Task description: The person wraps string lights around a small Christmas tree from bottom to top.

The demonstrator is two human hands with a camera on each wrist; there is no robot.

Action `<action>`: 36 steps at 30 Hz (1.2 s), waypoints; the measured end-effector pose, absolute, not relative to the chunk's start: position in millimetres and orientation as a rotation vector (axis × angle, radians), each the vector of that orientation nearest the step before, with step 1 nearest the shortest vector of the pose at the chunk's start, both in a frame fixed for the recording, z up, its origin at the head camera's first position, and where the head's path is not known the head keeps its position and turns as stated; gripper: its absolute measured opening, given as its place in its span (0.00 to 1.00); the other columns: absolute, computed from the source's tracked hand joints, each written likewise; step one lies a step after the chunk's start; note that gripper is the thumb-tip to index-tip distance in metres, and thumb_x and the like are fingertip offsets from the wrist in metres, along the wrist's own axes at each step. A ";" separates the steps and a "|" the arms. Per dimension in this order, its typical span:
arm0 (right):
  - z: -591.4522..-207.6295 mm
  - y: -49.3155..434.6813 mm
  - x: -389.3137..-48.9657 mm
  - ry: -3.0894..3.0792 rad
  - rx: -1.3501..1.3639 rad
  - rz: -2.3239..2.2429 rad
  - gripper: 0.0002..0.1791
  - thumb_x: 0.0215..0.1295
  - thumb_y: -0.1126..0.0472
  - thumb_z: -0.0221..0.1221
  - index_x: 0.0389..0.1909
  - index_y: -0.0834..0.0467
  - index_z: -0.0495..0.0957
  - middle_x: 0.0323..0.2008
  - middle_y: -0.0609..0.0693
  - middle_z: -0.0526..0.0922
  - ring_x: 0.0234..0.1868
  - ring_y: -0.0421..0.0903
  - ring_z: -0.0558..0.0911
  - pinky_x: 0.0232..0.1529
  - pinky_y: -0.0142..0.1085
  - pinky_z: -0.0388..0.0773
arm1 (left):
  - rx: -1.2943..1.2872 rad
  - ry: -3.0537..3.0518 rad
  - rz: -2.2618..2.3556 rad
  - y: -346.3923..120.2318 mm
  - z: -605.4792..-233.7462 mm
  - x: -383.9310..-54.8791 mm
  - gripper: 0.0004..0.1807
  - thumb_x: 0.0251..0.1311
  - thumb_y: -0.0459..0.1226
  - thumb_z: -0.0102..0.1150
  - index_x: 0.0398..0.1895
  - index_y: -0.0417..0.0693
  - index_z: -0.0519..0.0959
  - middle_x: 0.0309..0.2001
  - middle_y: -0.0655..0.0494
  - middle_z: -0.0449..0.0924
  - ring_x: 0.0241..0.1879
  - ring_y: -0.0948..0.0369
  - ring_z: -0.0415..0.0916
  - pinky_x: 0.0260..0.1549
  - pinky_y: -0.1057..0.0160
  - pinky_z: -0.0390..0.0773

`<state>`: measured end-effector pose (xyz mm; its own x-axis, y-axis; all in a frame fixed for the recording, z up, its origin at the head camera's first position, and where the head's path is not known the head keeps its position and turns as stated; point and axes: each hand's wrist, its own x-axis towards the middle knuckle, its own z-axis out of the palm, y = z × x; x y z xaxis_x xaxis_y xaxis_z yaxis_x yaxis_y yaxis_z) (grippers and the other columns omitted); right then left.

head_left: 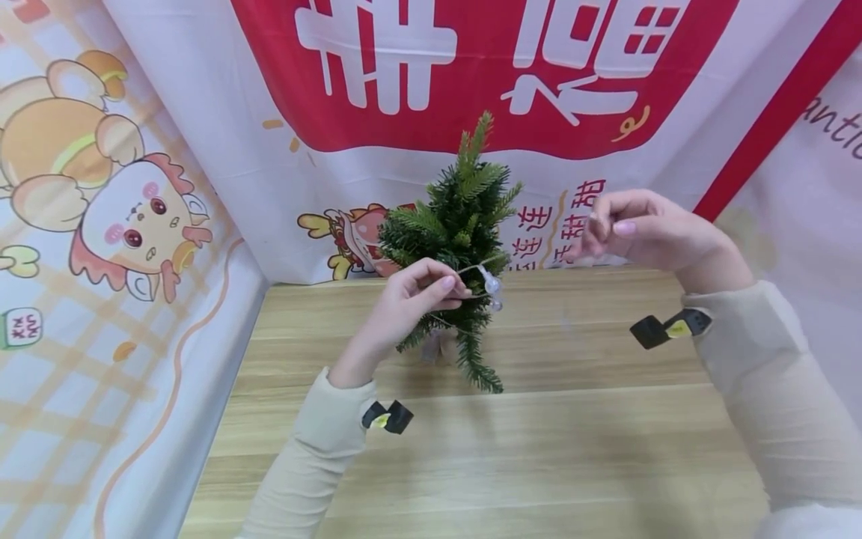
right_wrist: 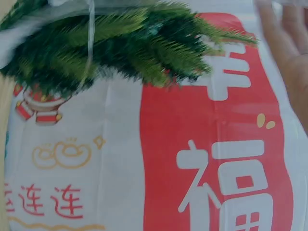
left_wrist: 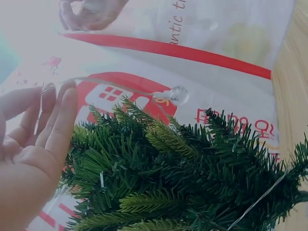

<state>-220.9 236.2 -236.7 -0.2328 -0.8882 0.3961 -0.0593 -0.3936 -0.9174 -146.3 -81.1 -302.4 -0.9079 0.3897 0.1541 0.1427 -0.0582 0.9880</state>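
A small artificial Christmas tree (head_left: pixel 465 209) stands on the wooden table. My left hand (head_left: pixel 420 299) is in front of its lower branches and pinches the thin wire of a string of lights between thumb and fingers. Clear bulbs (head_left: pixel 492 284) hang from that wire just right of the fingertips. In the left wrist view, a bulb (left_wrist: pixel 179 95) shows above the branches, and another stretch of wire (left_wrist: pixel 262 195) crosses the lower tree. My right hand (head_left: pixel 656 228) is raised right of the tree, fingers curled, seemingly pinching a blurred pale strand; its fingertips are indistinct.
The wooden table (head_left: pixel 539 449) extends toward me. Behind the tree hangs a white cloth (head_left: pixel 222 142) with a red printed panel (head_left: pixel 471 127). A cartoon-printed cloth (head_left: pixel 60 389) covers the left side. Both sleeves carry small black wrist devices (head_left: pixel 387 417).
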 end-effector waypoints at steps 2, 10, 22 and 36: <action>-231.3 232.5 -219.6 1.079 -1.385 -1.755 0.18 0.71 0.74 0.35 0.54 0.68 0.70 0.42 0.56 0.81 0.45 0.48 0.83 0.53 0.38 0.81 | 0.590 2.001 2.127 -81.4 -300.8 -146.8 0.09 0.70 0.32 0.45 0.45 0.33 0.72 0.38 0.59 0.80 0.42 0.67 0.80 0.54 0.61 0.81; -205.1 215.2 -215.2 1.150 -1.414 -1.765 0.22 0.71 0.76 0.36 0.62 0.72 0.66 0.33 0.54 0.79 0.16 0.46 0.64 0.09 0.35 0.53 | 0.674 2.040 2.150 -79.1 -293.3 -149.6 0.28 0.70 0.50 0.44 0.59 0.35 0.67 0.35 0.62 0.75 0.40 0.66 0.76 0.54 0.61 0.77; -195.2 202.8 -218.9 1.213 -1.258 -1.711 0.21 0.72 0.75 0.36 0.57 0.69 0.72 0.33 0.53 0.84 0.15 0.46 0.68 0.07 0.31 0.56 | 0.590 2.131 2.255 -72.8 -294.8 -150.8 0.22 0.62 0.55 0.56 0.43 0.48 0.78 0.43 0.64 0.78 0.45 0.64 0.75 0.55 0.65 0.76; -202.4 194.5 -225.7 1.056 -1.406 -1.773 0.14 0.67 0.74 0.49 0.50 0.71 0.76 0.37 0.55 0.87 0.36 0.45 0.86 0.41 0.31 0.84 | 0.592 1.880 2.587 -77.1 -295.6 -148.9 0.12 0.67 0.31 0.41 0.34 0.52 0.75 0.32 0.64 0.81 0.38 0.67 0.80 0.48 0.71 0.79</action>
<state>-225.7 194.5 -202.4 -0.2287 -0.8552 0.4652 -0.0018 -0.4775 -0.8786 -148.9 -77.1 -295.6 -0.9278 0.1221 0.3525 0.2976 -0.3277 0.8967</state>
